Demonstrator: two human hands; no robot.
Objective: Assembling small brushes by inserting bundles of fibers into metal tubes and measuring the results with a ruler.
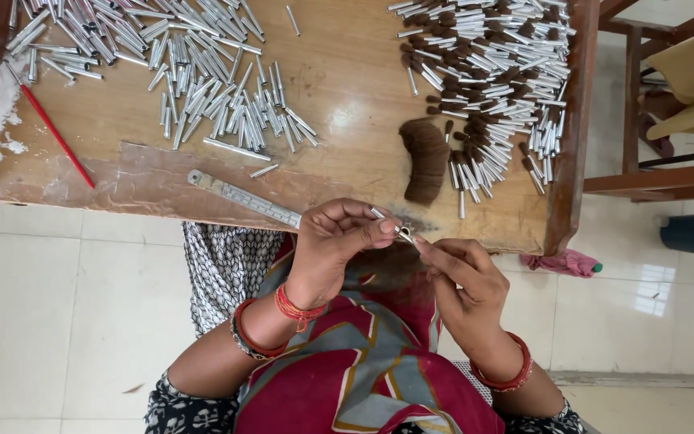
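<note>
The left hand [335,241] pinches a small silver metal tube [387,223] between thumb and fingertips, just off the near edge of the wooden table [347,88]. The right hand [463,281] meets it at the tube's end, fingertips closed together on that end. On the table beyond the hands lie a brown hair bundle [427,159], a metal ruler [242,195], a pile of empty tubes [194,72], a pile of tubes filled with hair [491,80] and a red pencil [56,135].
</note>
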